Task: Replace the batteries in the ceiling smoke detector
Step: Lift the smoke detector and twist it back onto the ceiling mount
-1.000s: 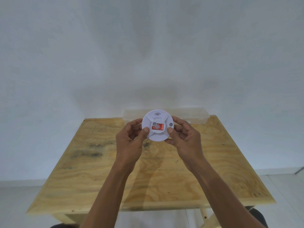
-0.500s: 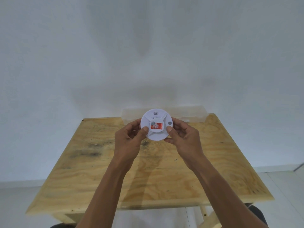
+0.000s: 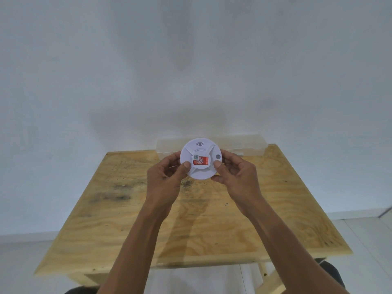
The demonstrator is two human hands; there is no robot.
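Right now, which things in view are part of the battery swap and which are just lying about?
In the job:
- white smoke detector, face with red label toward the camera
- left hand, gripping its left edge
- right hand, gripping its right edge

Just there:
- clear plastic box at the far edge
- wooden table

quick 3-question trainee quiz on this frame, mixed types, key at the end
1. True or false: the smoke detector lies flat on the wooden table.
2. What touches the detector's face? A) both thumbs B) one palm C) nothing
3. Fill in: the clear plastic container sits at the table's ___ edge, by the wall.

Key: 1 false, the left hand and right hand hold it above the table. 2 A. 3 far.
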